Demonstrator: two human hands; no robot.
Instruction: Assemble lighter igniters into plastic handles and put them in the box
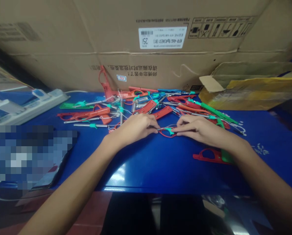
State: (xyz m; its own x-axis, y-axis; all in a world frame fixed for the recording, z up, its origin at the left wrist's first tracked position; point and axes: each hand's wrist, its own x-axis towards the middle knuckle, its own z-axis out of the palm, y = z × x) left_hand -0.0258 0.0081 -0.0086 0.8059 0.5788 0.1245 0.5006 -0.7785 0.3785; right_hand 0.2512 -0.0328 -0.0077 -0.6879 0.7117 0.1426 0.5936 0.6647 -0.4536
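Observation:
My left hand (143,127) is closed in a pinch on one end of a thin metal rod. The other end sits between the pinched fingers of my right hand (197,130). Between the two hands a teal clip (170,131) shows on the rod, and a thin pale string runs beside it. Just below the rod is the looped part of a red plastic piece (167,135); whether a hand touches it I cannot tell. Beneath my right forearm lies another red plastic piece (207,157) with a round opening, next to a green part (226,156).
Behind my hands spreads a pile of red, green and blue plastic pieces and metal rods with teal clips (93,125) on the blue table (146,163). A large cardboard box (67,39) stands behind it. A white power strip (35,104) lies left, a smaller carton (256,93) right.

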